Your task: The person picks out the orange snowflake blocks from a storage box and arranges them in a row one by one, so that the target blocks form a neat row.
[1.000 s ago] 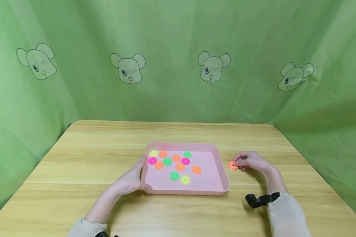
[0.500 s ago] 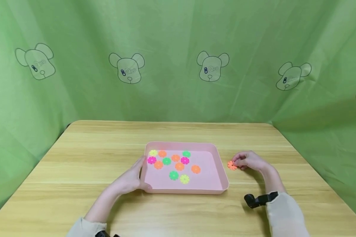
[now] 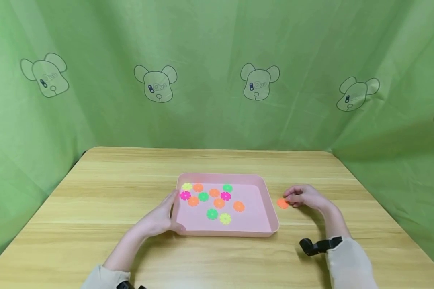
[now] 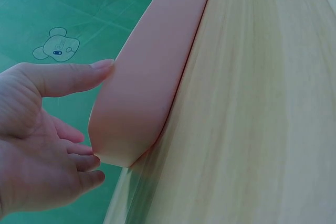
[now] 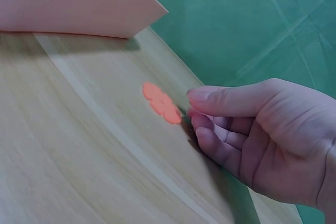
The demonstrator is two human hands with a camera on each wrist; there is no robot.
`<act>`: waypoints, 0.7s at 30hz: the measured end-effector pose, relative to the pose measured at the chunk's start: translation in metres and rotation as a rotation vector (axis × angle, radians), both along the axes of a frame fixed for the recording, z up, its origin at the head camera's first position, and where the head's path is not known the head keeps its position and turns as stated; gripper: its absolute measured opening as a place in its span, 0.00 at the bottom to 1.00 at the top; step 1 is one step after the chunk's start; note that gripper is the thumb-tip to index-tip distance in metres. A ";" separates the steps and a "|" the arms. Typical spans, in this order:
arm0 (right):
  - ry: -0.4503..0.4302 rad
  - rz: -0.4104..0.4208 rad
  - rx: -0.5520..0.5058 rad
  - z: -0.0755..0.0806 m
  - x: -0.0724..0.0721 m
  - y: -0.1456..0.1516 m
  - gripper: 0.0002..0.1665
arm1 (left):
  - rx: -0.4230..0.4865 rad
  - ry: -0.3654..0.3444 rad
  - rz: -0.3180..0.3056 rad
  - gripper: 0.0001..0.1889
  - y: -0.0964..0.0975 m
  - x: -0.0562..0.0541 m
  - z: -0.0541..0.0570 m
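Observation:
A shallow pink tray [image 3: 256, 233] stands mid-table with several flower-shaped plastic discs in orange, green, yellow and magenta lying in it. My left hand [image 3: 159, 218] holds its near left corner, fingers along the left wall and thumb at the front wall; in the left wrist view the thumb touches the rim. Right of the tray, an orange disc [image 3: 283, 203] lies on the table. Beside it is my right hand [image 3: 305, 196], thumb and fingertips close together. In the right wrist view a narrow gap shows between those fingertips [image 5: 198, 96] and the disc.
The wooden table [image 3: 217, 265] reaches back to a green curtain [image 3: 209, 124] printed with bear heads. The curtain also hangs on both sides. A black wrist camera [image 3: 320, 245] sits on the right forearm.
The orange disc was pinched in my right hand and tilted; now it lies beside the fingertips, let go. The left hand and the tray have stayed in place.

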State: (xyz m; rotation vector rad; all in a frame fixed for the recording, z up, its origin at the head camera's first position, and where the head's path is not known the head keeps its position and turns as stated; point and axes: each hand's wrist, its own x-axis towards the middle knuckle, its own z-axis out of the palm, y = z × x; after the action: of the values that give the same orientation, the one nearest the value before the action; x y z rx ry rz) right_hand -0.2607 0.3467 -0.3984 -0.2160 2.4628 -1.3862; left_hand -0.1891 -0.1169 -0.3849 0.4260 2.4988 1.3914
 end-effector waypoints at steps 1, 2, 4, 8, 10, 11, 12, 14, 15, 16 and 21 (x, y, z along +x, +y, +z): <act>-0.007 -0.003 -0.020 0.000 0.000 0.001 0.20 | 0.000 0.001 0.000 0.59 0.000 0.000 0.000; -0.016 -0.008 -0.040 0.001 0.001 0.001 0.21 | -0.001 0.001 -0.001 0.59 0.000 0.000 0.000; -0.027 -0.015 -0.071 0.002 0.001 0.002 0.22 | 0.000 0.003 -0.001 0.59 0.000 0.000 -0.001; -0.028 -0.024 -0.088 0.007 -0.001 0.002 0.24 | 0.006 -0.001 0.002 0.60 0.000 -0.001 -0.001; -0.016 -0.027 -0.070 0.011 -0.002 0.001 0.24 | 0.006 -0.002 0.003 0.60 0.000 -0.001 -0.002; -0.011 -0.029 -0.057 0.013 -0.002 0.000 0.25 | 0.005 -0.003 0.004 0.60 0.000 0.000 -0.002; -0.001 -0.026 -0.041 0.016 -0.002 -0.001 0.25 | 0.003 -0.002 0.004 0.60 -0.001 0.000 -0.002; 0.020 -0.012 -0.008 0.022 -0.003 -0.003 0.25 | 0.004 -0.002 0.003 0.60 0.000 0.000 -0.002; 0.028 -0.010 0.006 0.024 -0.003 -0.004 0.25 | 0.005 -0.003 0.002 0.60 0.000 0.000 -0.001; 0.039 -0.003 0.020 0.027 -0.004 -0.005 0.26 | 0.008 -0.005 0.001 0.60 0.000 0.000 -0.001; 0.063 0.031 0.041 0.041 -0.009 -0.015 0.27 | 0.014 -0.004 -0.002 0.60 0.000 -0.001 -0.001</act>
State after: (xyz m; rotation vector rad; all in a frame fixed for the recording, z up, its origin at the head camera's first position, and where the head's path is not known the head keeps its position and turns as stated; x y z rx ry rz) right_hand -0.2698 0.3316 -0.3572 -0.2917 2.5249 -1.3341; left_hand -0.1899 -0.1171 -0.3858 0.4272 2.4864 1.4078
